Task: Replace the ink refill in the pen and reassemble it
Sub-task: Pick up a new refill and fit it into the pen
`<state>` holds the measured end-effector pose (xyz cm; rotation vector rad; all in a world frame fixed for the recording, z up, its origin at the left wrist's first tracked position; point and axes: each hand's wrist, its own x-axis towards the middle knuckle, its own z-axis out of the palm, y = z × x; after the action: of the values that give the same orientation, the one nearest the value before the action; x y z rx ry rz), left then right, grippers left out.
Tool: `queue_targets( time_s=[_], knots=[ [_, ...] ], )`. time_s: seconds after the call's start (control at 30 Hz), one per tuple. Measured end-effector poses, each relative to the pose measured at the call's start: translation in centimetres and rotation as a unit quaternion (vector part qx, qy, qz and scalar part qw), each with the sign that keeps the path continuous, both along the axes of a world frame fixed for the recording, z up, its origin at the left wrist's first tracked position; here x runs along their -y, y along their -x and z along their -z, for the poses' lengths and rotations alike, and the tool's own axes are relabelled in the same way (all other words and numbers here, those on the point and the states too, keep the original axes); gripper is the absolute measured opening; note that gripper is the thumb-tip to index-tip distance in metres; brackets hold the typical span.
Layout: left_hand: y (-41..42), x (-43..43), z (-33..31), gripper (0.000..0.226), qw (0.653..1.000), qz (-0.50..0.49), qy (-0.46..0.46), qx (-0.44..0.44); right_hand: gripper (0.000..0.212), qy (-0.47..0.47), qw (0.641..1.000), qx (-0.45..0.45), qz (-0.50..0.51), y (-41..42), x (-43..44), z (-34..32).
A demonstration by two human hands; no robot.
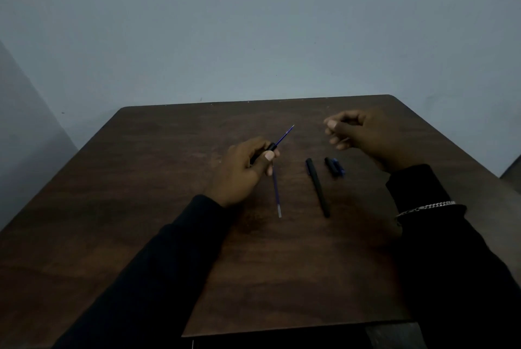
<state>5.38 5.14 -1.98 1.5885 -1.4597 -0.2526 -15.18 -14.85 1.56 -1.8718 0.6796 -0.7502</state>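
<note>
The dark wood desk (158,207) carries all loose parts, and both of my black-sleeved forearms reach in over its near edge.

My left grip (245,171) is above the middle of the desk. Its fingers and thumb are curled round a black pen section (266,151). A blue refill (284,134) sticks out of that section, up and to the right, with its fine tip in free air.

My right grip (363,134) is raised over the far right part of the desk, well apart from the left. Its fingers are curled inward and the thumb meets the forefinger. I cannot tell whether anything small is pinched there.

Parts lying on the desk between the two grips:
- A long black barrel (318,189) lies at a slant, its far end nearer the middle.
- A loose refill (275,190), blue with a pale near end, has its far end hidden under my left fingers.
- A short black-and-blue piece (335,167) lies just right of the barrel's far end, apart from it.

A chain bracelet (425,206) sits over my right sleeve.
</note>
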Motion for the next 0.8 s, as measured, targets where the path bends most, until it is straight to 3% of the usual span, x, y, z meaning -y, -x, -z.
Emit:
queue_targets(
  time_s=[0.2,0.47,0.8],
  knots=[
    [0.3,0.0,0.0,0.020,1.000,-0.002,-0.003,0.015,0.012,0.092,0.961,-0.255,0.048,0.9,1.2,1.1],
    [0.5,0.0,0.0,0.020,1.000,0.005,-0.005,0.030,0.011,0.042,0.947,-0.312,0.061,0.4,0.7,1.0],
    [0.8,-0.1,-0.2,0.023,0.999,-0.001,-0.018,0.035,0.010,0.031,0.944,-0.320,0.066,0.4,0.1,0.6]
  ],
)
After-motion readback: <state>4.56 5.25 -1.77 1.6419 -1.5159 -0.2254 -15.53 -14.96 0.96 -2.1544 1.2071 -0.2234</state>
